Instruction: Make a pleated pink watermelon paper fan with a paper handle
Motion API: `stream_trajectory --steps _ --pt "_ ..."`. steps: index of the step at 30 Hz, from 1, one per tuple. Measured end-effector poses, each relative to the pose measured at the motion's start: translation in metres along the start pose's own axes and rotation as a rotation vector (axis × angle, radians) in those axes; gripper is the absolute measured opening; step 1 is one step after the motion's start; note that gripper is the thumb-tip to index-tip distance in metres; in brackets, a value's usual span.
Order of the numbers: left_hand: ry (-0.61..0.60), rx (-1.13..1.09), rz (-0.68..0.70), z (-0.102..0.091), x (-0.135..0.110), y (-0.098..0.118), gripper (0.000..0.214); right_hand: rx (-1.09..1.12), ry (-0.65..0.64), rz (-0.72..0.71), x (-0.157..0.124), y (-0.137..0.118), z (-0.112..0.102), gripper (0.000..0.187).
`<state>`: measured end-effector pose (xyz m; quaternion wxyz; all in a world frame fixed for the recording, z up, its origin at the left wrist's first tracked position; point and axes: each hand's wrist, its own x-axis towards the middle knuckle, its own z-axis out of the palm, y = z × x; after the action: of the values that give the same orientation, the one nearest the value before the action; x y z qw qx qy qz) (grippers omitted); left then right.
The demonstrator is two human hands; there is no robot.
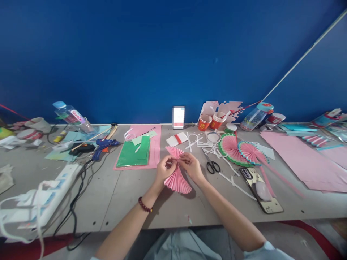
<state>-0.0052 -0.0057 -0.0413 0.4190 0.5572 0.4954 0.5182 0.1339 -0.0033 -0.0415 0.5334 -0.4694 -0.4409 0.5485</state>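
The pleated pink paper [178,181] was held over the near middle of the bench [130,202], between the left hand [166,167] and the right hand [192,167]. Both hands' fingers pinched its narrow waist, and the pleats flared out above and below. The folding looked done along the whole visible length; whether anything bound the waist could not be told, as the fingers covered it. The two flared ends stood apart, not joined into a round, and no coloured edging showed on them. By contrast, a green-edged pink paper fan [228,147] and a smaller teal-edged one [249,152] lay opened to the right, beyond the black-handled scissors [213,167].
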Motion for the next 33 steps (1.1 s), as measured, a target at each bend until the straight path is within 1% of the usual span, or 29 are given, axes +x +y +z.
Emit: stream_trajectory --steps 2,4,8,11,13,16,20,22,26,30,33 --pt "-0.023 0.021 -0.01 -0.001 0.0 0.0 0.014 0.02 -0.019 0.055 0.002 -0.002 -0.001 0.032" --pt "-0.031 0.042 -0.015 -0.002 0.0 0.001 0.013 0.018 -0.041 0.085 0.003 -0.004 -0.002 0.03" --pt "-0.043 0.035 -0.015 -0.002 -0.003 0.003 0.015 -0.001 -0.077 0.099 0.005 -0.003 -0.004 0.028" --pt "-0.059 0.043 -0.013 -0.002 -0.003 0.002 0.019 -0.048 -0.112 0.083 0.006 0.003 -0.006 0.028" --pt "-0.067 0.048 -0.019 -0.003 -0.002 0.0 0.021 -0.078 -0.132 0.047 0.008 0.006 -0.008 0.03" --pt "-0.094 0.031 -0.043 -0.004 -0.001 -0.003 0.021 -0.166 -0.172 -0.048 0.011 0.007 -0.013 0.035" --pt "-0.098 0.027 -0.053 -0.005 0.001 -0.005 0.021 -0.369 -0.241 -0.223 0.012 0.001 -0.018 0.035" --pt "-0.09 0.063 -0.048 -0.005 0.001 -0.006 0.021 -0.463 -0.27 -0.278 0.011 -0.002 -0.019 0.035" --pt "-0.141 0.194 0.043 -0.007 0.0 -0.005 0.018 -0.577 -0.313 -0.3 0.01 -0.006 -0.02 0.038" --pt "-0.184 0.316 0.162 -0.01 0.001 -0.004 0.021 -0.59 -0.336 -0.3 0.01 -0.009 -0.021 0.042" --pt "-0.183 0.376 0.201 -0.011 0.001 -0.005 0.022 -0.593 -0.349 -0.287 0.009 -0.013 -0.022 0.046"
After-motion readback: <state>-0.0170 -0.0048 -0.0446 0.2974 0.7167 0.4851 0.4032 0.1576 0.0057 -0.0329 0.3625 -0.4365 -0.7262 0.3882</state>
